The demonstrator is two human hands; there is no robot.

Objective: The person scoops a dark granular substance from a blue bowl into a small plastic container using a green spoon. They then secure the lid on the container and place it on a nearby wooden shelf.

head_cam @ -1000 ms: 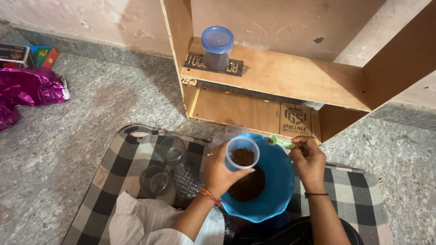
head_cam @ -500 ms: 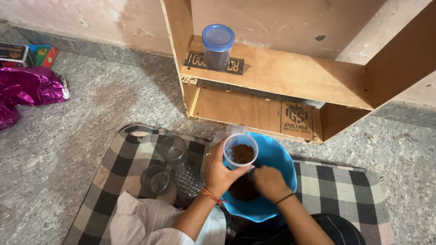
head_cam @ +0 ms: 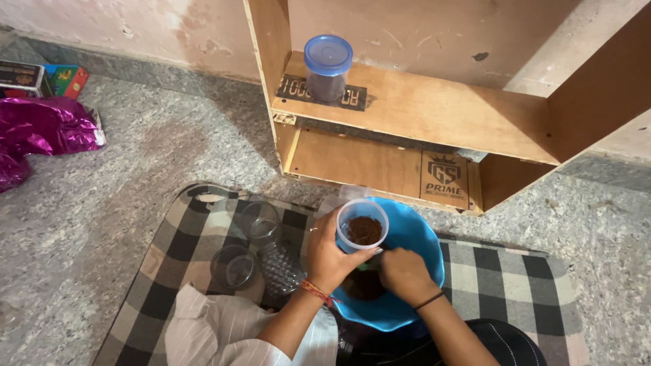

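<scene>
Below, left hand (head_cam: 332,254) wrapped round clear cup (head_cam: 361,227) of brown powder; right hand (head_cam: 405,274) clenched, dipped into blue bowl (head_cam: 420,240).

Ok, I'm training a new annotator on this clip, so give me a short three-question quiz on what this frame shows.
1. True or false: the left hand holds a clear jar partly filled with brown powder.
2. Where is the right hand? A) on the wooden shelf B) down in the blue bowl C) on the pink foil bag
3. What colour is the lid of the closed jar standing on the wooden shelf?

Key: 1 true. 2 B. 3 blue.
</scene>
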